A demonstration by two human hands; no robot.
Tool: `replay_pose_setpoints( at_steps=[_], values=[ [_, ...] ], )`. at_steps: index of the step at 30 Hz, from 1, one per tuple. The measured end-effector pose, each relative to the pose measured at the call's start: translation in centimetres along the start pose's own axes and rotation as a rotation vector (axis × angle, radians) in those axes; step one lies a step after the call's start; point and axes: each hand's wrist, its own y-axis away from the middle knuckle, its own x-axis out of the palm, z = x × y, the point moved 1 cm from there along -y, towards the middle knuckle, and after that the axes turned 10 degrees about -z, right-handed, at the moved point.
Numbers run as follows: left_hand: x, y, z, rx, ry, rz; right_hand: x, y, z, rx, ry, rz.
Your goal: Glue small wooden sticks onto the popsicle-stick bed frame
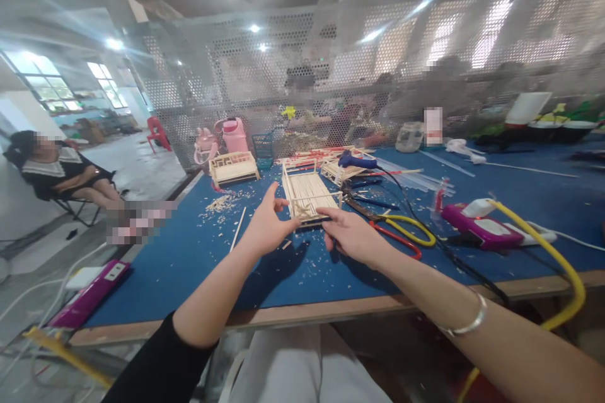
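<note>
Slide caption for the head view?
The left hand and right hand hold the near end of a stick bed frame on a scrap-strewn blue table.

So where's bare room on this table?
Bare mat front left, between the table edge and the loose stick, chips only. Also far right beyond the purple power strip. Crowded around the model bed and right hand: cutters, cords.

One head cam only. It looks forward and slightly down over the table (179, 264), with left hand (267, 227) and right hand (350, 234) close in front.
</note>
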Motion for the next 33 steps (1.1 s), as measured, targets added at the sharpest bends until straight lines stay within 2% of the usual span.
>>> replay_pose_setpoints(
  at_steps=[4, 15, 24, 33],
  values=[
    [1.9, -0.5, 0.7, -0.005, 0.050, 0.009, 1.8, -2.9, -1.1, 0.025, -0.102, -0.016],
    [3.3, -0.4, 0.9, -0.053, 0.267, -0.046, 2.4, -3.3, -2.7, -0.088, -0.199, -0.062],
    [3.8, -0.4, 1.4, -0.063, 0.326, -0.068, 2.0, -3.2, -2.0, -0.118, -0.174, -0.085],
    [3.9, -0.5, 1.4, -0.084, 0.371, -0.086, 2.0, -3.8, -1.0, -0.093, -0.154, -0.212]
  ],
)
